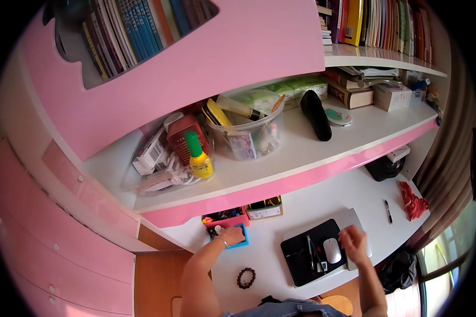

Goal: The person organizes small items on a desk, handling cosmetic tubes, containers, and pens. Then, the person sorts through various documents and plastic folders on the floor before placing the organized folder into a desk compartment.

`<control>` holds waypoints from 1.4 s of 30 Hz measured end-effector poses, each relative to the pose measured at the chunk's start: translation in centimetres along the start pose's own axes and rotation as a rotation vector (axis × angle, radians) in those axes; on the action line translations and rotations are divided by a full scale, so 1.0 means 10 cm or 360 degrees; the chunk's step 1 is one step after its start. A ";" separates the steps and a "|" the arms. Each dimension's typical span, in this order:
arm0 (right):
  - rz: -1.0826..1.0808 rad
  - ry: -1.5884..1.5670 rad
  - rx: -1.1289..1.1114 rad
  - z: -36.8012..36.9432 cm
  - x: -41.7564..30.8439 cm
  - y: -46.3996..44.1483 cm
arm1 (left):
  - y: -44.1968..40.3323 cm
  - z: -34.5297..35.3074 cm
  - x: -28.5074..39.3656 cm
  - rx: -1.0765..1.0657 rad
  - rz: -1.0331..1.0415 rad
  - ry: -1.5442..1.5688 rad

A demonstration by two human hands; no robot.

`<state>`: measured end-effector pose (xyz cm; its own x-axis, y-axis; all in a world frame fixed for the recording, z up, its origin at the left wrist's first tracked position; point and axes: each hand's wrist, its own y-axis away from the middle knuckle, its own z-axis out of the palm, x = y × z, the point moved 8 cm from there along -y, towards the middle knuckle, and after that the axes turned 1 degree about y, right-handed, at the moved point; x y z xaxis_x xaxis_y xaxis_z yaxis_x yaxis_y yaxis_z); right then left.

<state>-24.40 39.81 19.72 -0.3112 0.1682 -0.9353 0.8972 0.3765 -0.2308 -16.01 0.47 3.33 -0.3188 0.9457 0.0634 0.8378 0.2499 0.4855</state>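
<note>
My left hand (230, 236) reaches into a small blue box (242, 243) at the left of the desk. Its fingers are bent together beside a small whitish item (218, 229); whatever lies between them is too small to make out. My right hand (353, 243) hovers by the white mouse (331, 250), its fingers loosely curled and slightly apart, with nothing seen in them. The mouse lies on a black sleeve (293, 252), next to slim pen-like tools (310, 251). Under the sleeve and my right hand is a silver-grey flat item (352, 215), partly covered.
Behind the blue box stand a pink box (232, 221) and a cardboard box (265, 212). A bead bracelet (246, 278) lies near the front edge. A pen (388, 211) and red cloth (412, 201) are at right. The shelf (259, 171) overhangs the desk.
</note>
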 end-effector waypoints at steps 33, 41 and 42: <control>-0.0797 0.0828 -0.1273 1.84 -3.20 -2.31 | 0.07 0.29 -0.06 0.0647 0.0813 -0.0268; -0.1003 0.0700 -0.1145 1.76 -3.18 -2.51 | 0.05 0.29 -0.01 0.0764 0.0493 -0.0150; -0.1076 0.0650 -0.1103 1.71 -3.22 -2.49 | 0.04 0.29 0.02 0.0762 0.0477 -0.0157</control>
<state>-31.38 9.37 51.01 -0.8783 -0.0256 -0.4774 0.1615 0.9240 -0.3467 -14.43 1.35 1.07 -0.0127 0.9989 0.0448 0.9999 0.0123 0.0086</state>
